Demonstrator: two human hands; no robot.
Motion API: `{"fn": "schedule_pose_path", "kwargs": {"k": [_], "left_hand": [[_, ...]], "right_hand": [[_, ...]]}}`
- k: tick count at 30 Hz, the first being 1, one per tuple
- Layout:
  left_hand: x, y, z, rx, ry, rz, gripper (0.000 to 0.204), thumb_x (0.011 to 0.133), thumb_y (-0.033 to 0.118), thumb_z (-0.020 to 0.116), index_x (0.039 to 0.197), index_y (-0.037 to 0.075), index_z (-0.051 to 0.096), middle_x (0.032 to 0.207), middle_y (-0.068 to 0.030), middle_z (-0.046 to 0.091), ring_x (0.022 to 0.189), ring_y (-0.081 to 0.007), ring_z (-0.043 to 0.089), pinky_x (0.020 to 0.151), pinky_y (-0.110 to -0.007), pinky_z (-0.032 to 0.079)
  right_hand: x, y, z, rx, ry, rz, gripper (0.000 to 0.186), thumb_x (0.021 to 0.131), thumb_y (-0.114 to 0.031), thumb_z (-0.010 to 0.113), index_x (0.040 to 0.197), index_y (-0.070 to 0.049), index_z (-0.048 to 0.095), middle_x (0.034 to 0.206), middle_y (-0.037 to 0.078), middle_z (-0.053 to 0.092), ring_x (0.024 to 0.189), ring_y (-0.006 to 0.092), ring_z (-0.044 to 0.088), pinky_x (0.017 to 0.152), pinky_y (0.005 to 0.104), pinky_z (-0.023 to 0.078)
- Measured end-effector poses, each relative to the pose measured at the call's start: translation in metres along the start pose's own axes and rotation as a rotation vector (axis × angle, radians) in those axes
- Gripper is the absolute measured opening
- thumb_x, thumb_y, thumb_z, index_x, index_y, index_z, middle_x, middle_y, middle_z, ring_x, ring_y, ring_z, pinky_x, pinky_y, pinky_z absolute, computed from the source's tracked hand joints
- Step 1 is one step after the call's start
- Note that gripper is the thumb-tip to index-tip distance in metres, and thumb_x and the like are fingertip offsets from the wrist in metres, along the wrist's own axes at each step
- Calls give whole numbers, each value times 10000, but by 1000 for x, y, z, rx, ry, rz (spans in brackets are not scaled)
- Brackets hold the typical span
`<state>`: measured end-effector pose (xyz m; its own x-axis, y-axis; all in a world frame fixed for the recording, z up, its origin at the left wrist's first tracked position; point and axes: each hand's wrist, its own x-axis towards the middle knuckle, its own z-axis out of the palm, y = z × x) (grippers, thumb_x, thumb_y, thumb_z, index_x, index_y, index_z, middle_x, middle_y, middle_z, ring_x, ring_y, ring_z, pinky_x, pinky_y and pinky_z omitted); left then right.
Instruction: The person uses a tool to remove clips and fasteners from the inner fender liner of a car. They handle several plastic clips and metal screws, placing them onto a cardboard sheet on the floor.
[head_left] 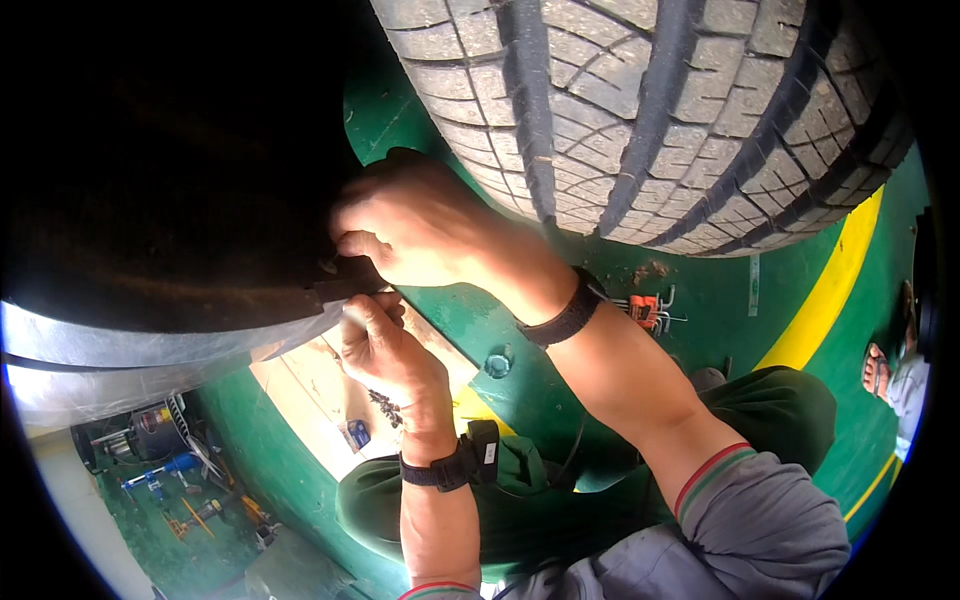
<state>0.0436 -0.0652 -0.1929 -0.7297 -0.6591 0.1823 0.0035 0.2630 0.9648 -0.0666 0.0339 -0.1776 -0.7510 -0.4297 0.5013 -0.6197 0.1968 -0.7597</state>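
Both my hands are at the lower edge of a dark wheel-arch liner (220,270), where it meets a pale, shiny bumper panel (120,345). My right hand (420,230) is closed, thumb against bent fingers, at the liner's edge; a small thing at its fingertips is too dark and blurred to name. Just below, my left hand (390,350) has its thumb and fingers pinched together by the liner's corner, and what lies between them is hidden. A large tyre (640,120) with a dusty tread hangs above and right of my right hand.
A pale board (310,400) lies on the green floor, with small dark fasteners (384,408) and a blue item (356,433) on it. Nearby are a clear round piece (498,362) and an orange hex key set (650,311). Tools (170,470) lie lower left. Another person's foot (875,370) shows far right.
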Motion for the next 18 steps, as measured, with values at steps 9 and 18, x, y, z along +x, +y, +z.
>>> {"fn": "schedule_pose_path", "kwargs": {"k": [9, 18], "left_hand": [[1, 0, -1, 5, -12, -2, 489, 984, 441, 566, 765, 7, 620, 675, -17, 599, 651, -90, 487, 659, -244, 397], [0, 0, 3, 12, 5, 2, 509, 977, 479, 558, 733, 34, 593, 656, -3, 563, 628, -83, 456, 626, -239, 369]], "right_hand": [[2, 3, -2, -10, -16, -16, 102, 833, -158, 647, 881, -109, 723, 900, 60, 678, 912, 269, 627, 844, 381, 496], [-4, 5, 11, -177, 241, -237, 23, 782, -139, 708, 800, -139, 693, 808, 22, 606, 893, 211, 577, 859, 356, 467]]}}
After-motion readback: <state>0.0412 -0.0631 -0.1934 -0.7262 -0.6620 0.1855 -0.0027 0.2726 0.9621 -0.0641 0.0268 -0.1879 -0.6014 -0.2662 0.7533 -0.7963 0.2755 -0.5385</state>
